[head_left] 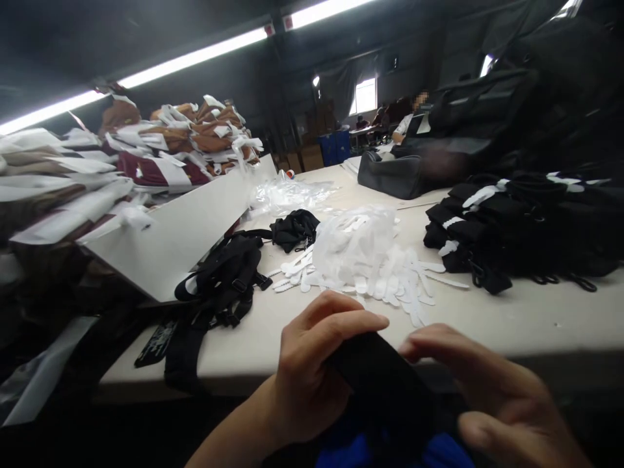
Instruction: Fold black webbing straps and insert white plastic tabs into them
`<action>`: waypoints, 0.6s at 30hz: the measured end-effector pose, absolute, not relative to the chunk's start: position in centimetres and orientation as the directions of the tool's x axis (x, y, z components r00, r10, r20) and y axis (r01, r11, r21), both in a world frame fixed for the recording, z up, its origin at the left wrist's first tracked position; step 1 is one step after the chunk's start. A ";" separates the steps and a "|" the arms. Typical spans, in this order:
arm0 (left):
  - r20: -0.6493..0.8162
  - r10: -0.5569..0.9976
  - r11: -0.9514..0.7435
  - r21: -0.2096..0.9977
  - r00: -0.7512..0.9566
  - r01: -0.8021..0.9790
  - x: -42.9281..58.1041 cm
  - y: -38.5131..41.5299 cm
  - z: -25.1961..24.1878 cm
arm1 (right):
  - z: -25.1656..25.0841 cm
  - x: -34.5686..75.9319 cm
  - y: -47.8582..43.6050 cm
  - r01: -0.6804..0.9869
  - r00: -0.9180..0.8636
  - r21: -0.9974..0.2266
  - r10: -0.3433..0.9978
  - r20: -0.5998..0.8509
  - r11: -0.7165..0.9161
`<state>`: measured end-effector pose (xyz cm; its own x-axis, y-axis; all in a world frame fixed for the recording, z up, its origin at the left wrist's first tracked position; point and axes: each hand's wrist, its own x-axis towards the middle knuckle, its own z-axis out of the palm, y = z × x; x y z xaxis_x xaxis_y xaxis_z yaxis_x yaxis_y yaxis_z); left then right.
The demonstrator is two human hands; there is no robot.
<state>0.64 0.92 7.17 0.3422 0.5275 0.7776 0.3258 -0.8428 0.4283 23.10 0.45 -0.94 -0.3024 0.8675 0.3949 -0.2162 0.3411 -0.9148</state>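
At the table's front edge, my left hand (309,370) is closed around a wide black strap (390,377), which looks folded or bundled. My right hand (507,390) is beside the strap's right side, its thumb and fingers apart and slightly blurred. Blue cloth (348,452) shows below the strap. Beyond my hands lies a heap of white plastic strips (390,286), partly in a clear plastic bag (358,237). The lower end of the strap is dark and hard to make out.
Black straps with buckles (234,273) lie at left, by a white panel (180,227). Bundled black straps with white bands (517,227) are piled at right. Wrapped garments (170,140) stack behind the panel. A black bag (392,175) and a person (407,123) are farther back.
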 end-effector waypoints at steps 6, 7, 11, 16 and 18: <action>0.796 0.550 -0.766 0.358 0.254 0.534 -0.3 5.3 6.1 | -2.5 17.5 1.7 -0.450 -0.816 -0.840 0.522 0.249 -0.304; 0.779 0.605 -0.705 0.427 0.165 0.566 -1.0 6.3 5.6 | -2.9 17.6 1.8 -0.487 -0.785 -0.813 0.568 0.248 -0.318; 0.611 0.777 -0.460 0.716 -0.152 0.525 -3.2 8.6 3.9 | -3.4 19.5 3.0 -0.524 -0.602 -0.816 0.784 0.153 -0.243; 0.416 0.908 -0.385 0.795 0.041 0.469 -1.2 7.4 3.7 | -2.3 20.1 3.6 -0.568 -0.510 -0.807 0.837 0.195 -0.158; 0.364 0.921 -0.384 0.800 0.135 0.462 0.3 6.4 3.5 | -2.5 19.1 3.5 -0.570 -0.520 -0.806 0.830 0.202 -0.161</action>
<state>0.29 6.44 3.53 0.1350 0.9214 0.3643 0.4620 -0.3838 0.7995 19.14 3.50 -2.52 -0.5202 0.8298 0.2021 -0.5697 -0.1608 -0.8060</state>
